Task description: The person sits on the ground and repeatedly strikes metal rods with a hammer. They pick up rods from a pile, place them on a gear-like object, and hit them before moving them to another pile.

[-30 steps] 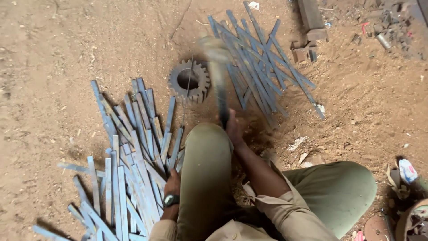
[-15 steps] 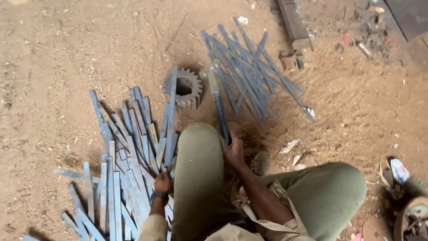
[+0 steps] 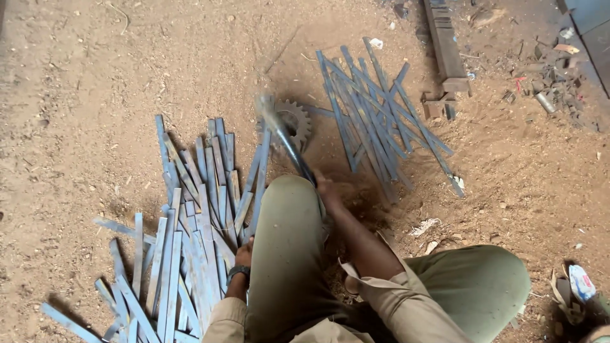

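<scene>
I am crouched on sandy ground. My right hand [image 3: 327, 189] grips the dark handle of a hammer [image 3: 287, 145]. Its head is blurred just above and left of a toothed metal gear wheel [image 3: 298, 122] lying flat in the dirt. My left hand [image 3: 243, 255], with a watch on the wrist, holds the near end of a blue-grey metal strip [image 3: 257, 184]. The strip reaches up to the gear's left edge. A large pile of similar strips [image 3: 181, 235] lies to my left. A second crisscrossed pile [image 3: 381, 117] lies right of the gear.
My olive-trousered knees [image 3: 289, 254] fill the lower middle. A long metal beam [image 3: 443, 44] and small scrap pieces [image 3: 546, 82] lie at the top right. A sandal and a crumpled wrapper [image 3: 578, 286] sit at the lower right edge. Bare sandy ground spreads to the upper left.
The hammer went from raised and blurred, down by the gear, to blurred motion over the gear's left side now. My left hand has slid the strip onto the gear's edge.
</scene>
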